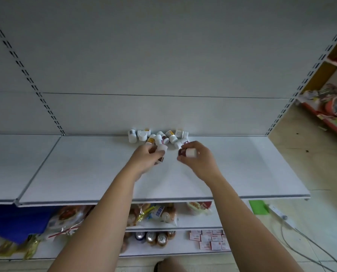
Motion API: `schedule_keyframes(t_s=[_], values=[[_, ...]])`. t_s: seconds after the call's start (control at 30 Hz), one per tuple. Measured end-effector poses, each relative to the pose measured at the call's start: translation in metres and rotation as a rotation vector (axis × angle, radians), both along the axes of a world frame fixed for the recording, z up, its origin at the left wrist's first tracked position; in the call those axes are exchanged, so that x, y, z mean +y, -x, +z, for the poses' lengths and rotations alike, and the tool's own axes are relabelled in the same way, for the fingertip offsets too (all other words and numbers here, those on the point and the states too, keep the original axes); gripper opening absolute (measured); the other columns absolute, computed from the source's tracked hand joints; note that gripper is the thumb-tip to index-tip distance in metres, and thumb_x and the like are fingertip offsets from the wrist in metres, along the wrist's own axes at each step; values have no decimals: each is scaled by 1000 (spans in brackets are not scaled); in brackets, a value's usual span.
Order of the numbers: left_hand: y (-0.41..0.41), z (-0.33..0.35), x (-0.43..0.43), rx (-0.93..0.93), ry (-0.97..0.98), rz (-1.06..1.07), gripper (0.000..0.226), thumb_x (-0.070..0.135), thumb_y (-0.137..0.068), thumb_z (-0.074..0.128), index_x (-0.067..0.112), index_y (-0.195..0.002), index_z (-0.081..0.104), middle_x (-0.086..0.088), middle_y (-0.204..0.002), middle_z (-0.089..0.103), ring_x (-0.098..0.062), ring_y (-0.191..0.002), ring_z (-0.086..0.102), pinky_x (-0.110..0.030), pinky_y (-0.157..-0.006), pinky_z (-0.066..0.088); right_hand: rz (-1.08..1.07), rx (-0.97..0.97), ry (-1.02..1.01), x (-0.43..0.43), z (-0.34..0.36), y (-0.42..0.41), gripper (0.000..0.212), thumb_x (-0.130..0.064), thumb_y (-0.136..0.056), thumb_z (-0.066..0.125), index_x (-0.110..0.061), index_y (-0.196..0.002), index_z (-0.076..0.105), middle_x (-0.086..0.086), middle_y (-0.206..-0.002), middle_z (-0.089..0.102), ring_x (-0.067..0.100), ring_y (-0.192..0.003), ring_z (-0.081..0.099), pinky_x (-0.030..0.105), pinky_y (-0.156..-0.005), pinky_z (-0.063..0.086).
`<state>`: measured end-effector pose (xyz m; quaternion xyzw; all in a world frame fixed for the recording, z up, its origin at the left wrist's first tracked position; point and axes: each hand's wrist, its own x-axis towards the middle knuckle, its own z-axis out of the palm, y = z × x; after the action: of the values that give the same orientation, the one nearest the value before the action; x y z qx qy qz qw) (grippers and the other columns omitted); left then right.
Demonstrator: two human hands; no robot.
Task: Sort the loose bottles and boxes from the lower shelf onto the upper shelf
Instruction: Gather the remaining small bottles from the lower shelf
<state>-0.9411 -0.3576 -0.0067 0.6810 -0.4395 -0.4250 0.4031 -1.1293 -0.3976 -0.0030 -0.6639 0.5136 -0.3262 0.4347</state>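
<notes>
Several small white bottles (158, 136) lie in a loose cluster at the back of the white upper shelf (85, 173), against the rear panel. My left hand (147, 158) is closed around one white-capped bottle with a dark red label (161, 151), just in front of the cluster. My right hand (198, 160) holds another white-capped bottle with a dark red label (187, 152), tilted on its side above the shelf. On the lowest shelf lie small red and white boxes (208, 239) and several cans (154, 237).
The shelf below holds snack bags (156, 213) and a blue bag (16, 220) at the left. A green sheet (258, 207) and a white power strip with cables (279, 213) lie on the floor at the right. Another stocked rack (330, 107) stands at the far right.
</notes>
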Motion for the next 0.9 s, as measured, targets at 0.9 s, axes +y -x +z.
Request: schedule_keyframes(t_s=[0.9], values=[[185,395,71,-92,653,-286,15,19,-88,74,25,-100,66,-6,-98,74,-19,-89,74,-35,-76,62,-54,-439,490,88,364,203,30,-21,-86,74,-23,-113,61,10,-102,70,25,-97,71,44,-93,56]])
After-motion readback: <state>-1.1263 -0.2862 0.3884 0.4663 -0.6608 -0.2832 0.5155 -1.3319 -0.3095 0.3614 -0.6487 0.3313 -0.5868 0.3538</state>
